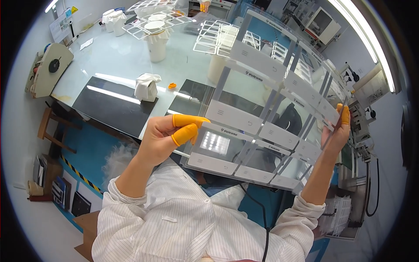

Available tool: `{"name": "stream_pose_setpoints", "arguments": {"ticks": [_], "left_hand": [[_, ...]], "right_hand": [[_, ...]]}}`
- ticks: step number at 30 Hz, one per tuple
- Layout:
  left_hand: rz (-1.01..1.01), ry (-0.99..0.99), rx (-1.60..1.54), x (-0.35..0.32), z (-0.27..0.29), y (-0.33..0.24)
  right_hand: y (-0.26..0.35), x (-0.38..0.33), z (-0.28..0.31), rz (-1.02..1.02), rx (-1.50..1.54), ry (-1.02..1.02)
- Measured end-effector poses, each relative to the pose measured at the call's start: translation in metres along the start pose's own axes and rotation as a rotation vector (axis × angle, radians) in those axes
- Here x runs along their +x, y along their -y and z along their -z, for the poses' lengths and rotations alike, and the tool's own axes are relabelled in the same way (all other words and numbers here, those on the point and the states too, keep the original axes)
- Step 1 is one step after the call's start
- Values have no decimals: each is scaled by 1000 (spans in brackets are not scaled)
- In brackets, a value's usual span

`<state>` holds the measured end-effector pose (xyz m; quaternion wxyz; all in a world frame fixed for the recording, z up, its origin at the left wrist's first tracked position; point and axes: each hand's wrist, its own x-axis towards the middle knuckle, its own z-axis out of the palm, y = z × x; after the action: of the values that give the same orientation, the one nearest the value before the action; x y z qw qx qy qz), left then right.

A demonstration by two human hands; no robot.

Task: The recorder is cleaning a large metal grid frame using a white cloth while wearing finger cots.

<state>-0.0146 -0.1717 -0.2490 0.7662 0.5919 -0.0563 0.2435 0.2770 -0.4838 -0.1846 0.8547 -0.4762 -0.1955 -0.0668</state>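
The clear sheet [235,117] is held aslant between both hands. The left hand [160,135] pinches its left edge, thumb and forefinger in yellow cots [185,134]; the right hand [335,137] grips its right edge. The sheet lies rightward of one hand and leftward of the other, neither clearly nearer its middle. Its long axis seems to run up and away from the body, though the lens bends it. A black mat [104,104] lies left of the sheet. The right thumb is hard to make out, glare whitens the sheet's lower left panel, and its layers cannot be counted
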Motion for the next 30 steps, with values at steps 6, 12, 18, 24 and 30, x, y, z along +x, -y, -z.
{"name": "stream_pose_setpoints", "arguments": {"ticks": [6, 12, 18, 24, 30], "left_hand": [[-7, 2, 53, -4, 1, 9], [13, 23, 88, -6, -2, 13], [-10, 55, 127, -6, 1, 22], [66, 41, 132, -4, -4, 23], [101, 62, 64, -2, -4, 33]], "right_hand": [[9, -13, -10, 85, 89, 38], [15, -20, -7, 147, 62, 59], [23, -29, -16, 143, 122, -88], [29, -34, -14, 170, 114, -20], [38, -44, -18, 187, 149, 4]]}}
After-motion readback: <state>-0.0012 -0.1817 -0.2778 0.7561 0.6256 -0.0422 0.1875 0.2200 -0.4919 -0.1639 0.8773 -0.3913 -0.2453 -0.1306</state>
